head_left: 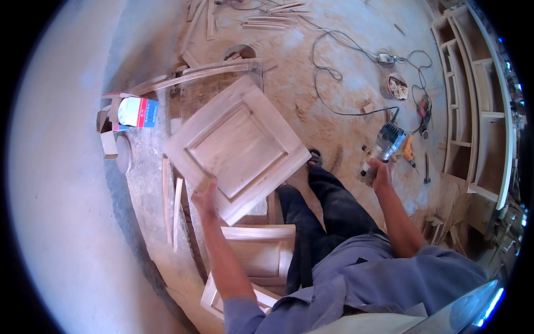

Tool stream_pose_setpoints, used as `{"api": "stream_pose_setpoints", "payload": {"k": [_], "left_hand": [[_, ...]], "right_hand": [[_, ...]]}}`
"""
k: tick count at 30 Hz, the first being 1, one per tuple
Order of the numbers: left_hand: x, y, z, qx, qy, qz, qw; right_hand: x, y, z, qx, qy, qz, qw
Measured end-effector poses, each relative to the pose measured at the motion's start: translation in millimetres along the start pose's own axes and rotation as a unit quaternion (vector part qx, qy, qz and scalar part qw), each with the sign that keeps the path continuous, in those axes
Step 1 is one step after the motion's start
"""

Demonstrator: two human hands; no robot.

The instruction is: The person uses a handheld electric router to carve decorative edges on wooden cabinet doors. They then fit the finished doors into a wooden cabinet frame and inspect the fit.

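Note:
My left hand (206,199) grips the lower left edge of a pale wooden cabinet door (236,150) with a raised centre panel. The door lies tilted across the workbench, one corner towards my legs. Off to the right, my right hand (381,173) is closed around the base of a trim router (389,139) with a blue-and-black motor and a clear guard. A black cord (356,113) runs from its top. The router is apart from the door, and its bit is not visible.
Another panelled door (261,259) leans by my left arm. An open cardboard box (111,125) of discs stands at the left. Wood strips (194,75) lie at the far side. An orange drill (409,149), a grinder (424,114) and a bucket (396,87) sit right, before a wooden cabinet frame (473,106).

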State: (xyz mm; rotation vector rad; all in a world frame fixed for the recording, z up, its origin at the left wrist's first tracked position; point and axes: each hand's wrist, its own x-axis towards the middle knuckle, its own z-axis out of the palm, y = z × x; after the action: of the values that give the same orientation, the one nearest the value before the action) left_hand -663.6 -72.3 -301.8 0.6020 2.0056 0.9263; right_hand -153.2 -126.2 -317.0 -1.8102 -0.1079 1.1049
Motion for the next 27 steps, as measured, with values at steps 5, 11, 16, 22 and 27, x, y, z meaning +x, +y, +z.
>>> {"api": "stream_pose_setpoints", "payload": {"k": [5, 11, 16, 22, 27], "left_hand": [[72.9, 14.0, 29.3, 0.062, -0.070, 0.077, 0.993], [144.5, 22.2, 59.3, 0.304, 0.006, 0.174, 0.937], [136.0, 24.0, 122.6, 0.400, 0.178, 0.199, 0.877], [158.6, 4.5, 137.5, 0.372, 0.257, 0.226, 0.863], [180.4, 25.4, 163.0, 0.371, 0.239, 0.208, 0.873]], "right_hand": [[21.0, -3.6, -4.3, -0.039, 0.007, -0.020, 0.999], [35.3, -4.0, 15.0, -0.045, -0.014, 0.003, 0.999], [57.5, 13.4, 36.6, -0.061, -0.039, 0.012, 0.997], [79.5, -1.9, 86.1, -0.047, -0.120, 0.013, 0.992], [99.9, -9.8, 111.1, -0.087, -0.136, -0.033, 0.986]]}}
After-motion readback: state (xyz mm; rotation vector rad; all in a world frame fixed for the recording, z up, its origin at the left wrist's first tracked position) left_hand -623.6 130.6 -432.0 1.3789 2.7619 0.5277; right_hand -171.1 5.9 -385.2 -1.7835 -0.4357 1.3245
